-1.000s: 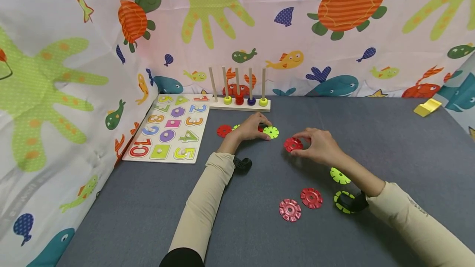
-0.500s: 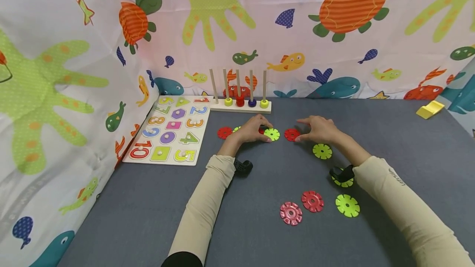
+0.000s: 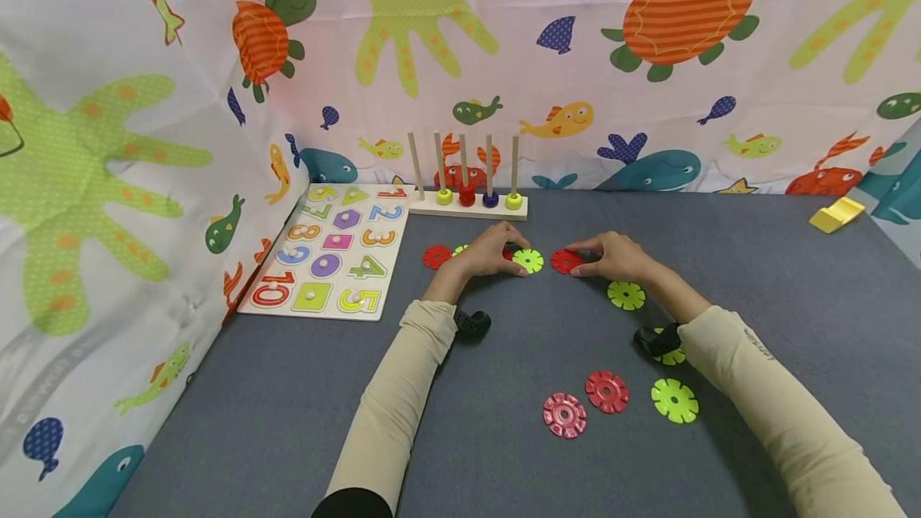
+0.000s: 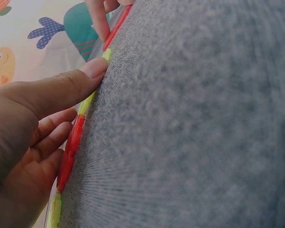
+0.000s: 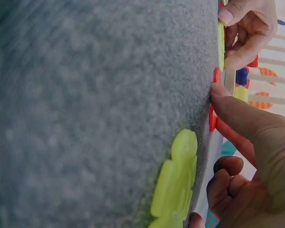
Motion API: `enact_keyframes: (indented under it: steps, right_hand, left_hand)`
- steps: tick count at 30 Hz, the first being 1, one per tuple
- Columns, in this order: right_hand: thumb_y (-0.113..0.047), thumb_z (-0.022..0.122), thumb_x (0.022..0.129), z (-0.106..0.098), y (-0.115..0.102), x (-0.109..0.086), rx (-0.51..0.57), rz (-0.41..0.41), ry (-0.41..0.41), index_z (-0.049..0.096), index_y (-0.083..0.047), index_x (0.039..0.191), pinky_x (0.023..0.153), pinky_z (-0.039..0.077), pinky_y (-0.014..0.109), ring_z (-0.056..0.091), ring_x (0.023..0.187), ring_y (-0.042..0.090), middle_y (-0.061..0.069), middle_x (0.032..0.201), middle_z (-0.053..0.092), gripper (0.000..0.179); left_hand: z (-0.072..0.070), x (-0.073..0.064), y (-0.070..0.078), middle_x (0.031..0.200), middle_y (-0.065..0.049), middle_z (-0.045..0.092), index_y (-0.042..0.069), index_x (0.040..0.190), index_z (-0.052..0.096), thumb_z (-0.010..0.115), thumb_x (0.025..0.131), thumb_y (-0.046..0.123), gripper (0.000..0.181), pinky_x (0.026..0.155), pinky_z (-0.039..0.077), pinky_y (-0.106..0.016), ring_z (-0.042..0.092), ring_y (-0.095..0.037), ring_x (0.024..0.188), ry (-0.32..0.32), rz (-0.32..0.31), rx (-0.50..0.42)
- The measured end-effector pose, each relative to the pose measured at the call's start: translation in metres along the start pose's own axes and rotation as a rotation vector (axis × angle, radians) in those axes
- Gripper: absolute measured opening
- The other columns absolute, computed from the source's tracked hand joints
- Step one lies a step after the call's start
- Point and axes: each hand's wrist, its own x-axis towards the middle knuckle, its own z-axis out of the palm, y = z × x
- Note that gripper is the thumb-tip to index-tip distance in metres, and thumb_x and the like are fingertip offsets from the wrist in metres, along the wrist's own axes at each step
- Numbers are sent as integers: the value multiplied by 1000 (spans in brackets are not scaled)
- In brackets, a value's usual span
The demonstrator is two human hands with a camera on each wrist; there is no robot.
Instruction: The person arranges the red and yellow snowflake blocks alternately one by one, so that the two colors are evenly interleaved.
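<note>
My left hand [image 3: 491, 251] pinches a yellow-green notched disc [image 3: 528, 261] lying on the grey table, thumb at its near edge and a finger at its far side. A red disc under that hand is mostly hidden. To the right, my right hand [image 3: 612, 256] holds a red notched disc [image 3: 565, 261] flat on the table between thumb and index finger. A small gap separates these two discs. In the right wrist view, the thumb presses the edge of the red disc [image 5: 212, 118]. Left of my left hand, another red disc [image 3: 436, 257] continues the row, beside a partly covered yellow-green one.
Yellow-green discs [image 3: 626, 295] [image 3: 675, 400] lie by my right forearm, one partly hidden. Two red discs [image 3: 564, 415] [image 3: 607, 392] lie nearer. Behind the row stands a peg stand [image 3: 468, 213], beside a number puzzle board [image 3: 336, 254]. A yellow block [image 3: 837, 215] sits far right.
My right hand has brought the red disc down flat at the row's right end. Its fingers spread at the disc, then closed in on it again. My left hand stays in place.
</note>
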Motion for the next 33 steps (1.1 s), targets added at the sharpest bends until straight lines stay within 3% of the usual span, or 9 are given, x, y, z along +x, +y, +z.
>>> enact_keyframes:
  steps: [22, 29, 33]
  right_hand:
    - [-34, 71, 79, 5, -6, 2, 3, 1, 12, 57, -15, 126, 53, 16, 30, 27, 53, 14, -4, 55, 27, 53]
    - [-30, 71, 80, -4, -1, -7, 119, -57, -24, 57, -11, 127, 46, 21, 24, 23, 48, 8, -6, 55, 23, 53]
    - [-28, 70, 81, -15, 8, -23, 157, -83, -31, 57, -8, 126, 44, 26, 23, 24, 45, 5, -6, 53, 24, 51]
  left_hand:
    - [1, 0, 3, 118, -9, 49, 7, 116, 62, 76, 75, 23, 46, 100, 35, -34, 45, -20, 111, -5, -18, -5]
    - [0, 0, 5, 118, -8, 49, 8, 118, 62, 76, 76, 23, 47, 100, 35, -33, 44, -19, 111, -16, -17, 5]
    - [1, 2, 11, 118, -8, 50, 7, 119, 61, 76, 76, 25, 49, 100, 35, -33, 46, -19, 111, -6, 4, 25]
